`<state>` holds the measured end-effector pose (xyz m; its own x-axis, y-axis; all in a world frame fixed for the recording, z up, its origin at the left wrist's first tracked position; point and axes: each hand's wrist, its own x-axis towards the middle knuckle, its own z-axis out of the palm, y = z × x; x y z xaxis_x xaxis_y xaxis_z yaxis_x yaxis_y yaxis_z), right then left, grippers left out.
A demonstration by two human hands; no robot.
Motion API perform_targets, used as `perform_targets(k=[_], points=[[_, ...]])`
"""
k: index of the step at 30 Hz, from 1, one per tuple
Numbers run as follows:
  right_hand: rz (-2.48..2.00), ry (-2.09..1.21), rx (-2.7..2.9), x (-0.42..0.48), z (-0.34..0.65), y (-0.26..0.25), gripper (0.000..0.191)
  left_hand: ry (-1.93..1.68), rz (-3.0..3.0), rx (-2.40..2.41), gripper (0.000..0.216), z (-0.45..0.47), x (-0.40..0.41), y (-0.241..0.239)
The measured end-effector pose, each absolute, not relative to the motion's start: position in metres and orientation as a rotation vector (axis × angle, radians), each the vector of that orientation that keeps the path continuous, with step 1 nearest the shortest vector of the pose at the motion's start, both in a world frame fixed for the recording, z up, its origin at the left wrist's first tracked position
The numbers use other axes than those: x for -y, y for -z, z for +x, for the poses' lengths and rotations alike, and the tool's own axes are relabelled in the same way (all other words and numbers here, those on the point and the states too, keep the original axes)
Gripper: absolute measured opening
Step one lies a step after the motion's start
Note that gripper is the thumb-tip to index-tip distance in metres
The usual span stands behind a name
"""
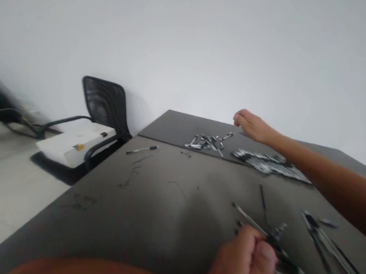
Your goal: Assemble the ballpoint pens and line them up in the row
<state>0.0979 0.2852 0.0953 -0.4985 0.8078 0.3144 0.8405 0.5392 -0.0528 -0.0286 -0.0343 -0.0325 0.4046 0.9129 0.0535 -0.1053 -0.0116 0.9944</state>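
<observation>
My left hand is at the bottom, fingers curled and thumb pressed against them. Whatever it may hold is hidden. Just beyond its fingers lies a slim pen, with a jumble of blurred pens and dark pen parts beside it. My right hand is stretched over the far part of the table, near the wall, its fingers bent together; nothing can be made out in them. Under the right forearm runs a row of pens, side by side. Left of that hand lies a loose heap of clear and black pen pieces.
More pens lie at the right front of the grey table. A single pen and a small piece lie farther left. Dark scribbles mark the tabletop. Beyond the left edge stands a black chair with a white box on it.
</observation>
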Motion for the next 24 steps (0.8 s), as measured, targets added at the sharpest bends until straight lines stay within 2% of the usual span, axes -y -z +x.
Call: perform_targets(k=[5,10,16,24], points=[[-1.034,-0.965,1.848,-0.139,0.168,-0.089,0.031,-1.074,1.310,-0.823,0.051,-0.028,0.045,0.022],[-1.038,-1.583,1.249,-0.046,0.189,-0.052,0.029,-1.091,1.300,-0.794,0.044,-0.027,0.048,0.031],[-1.001,-1.891,0.849,-0.035,0.182,-0.029,0.032,-1.052,1.319,-0.808,0.040,-0.027,0.046,0.036],[-0.976,-1.800,0.869,-0.018,0.179,-0.021,0.023,-0.878,1.398,-0.863,0.046,-0.029,0.049,0.029]])
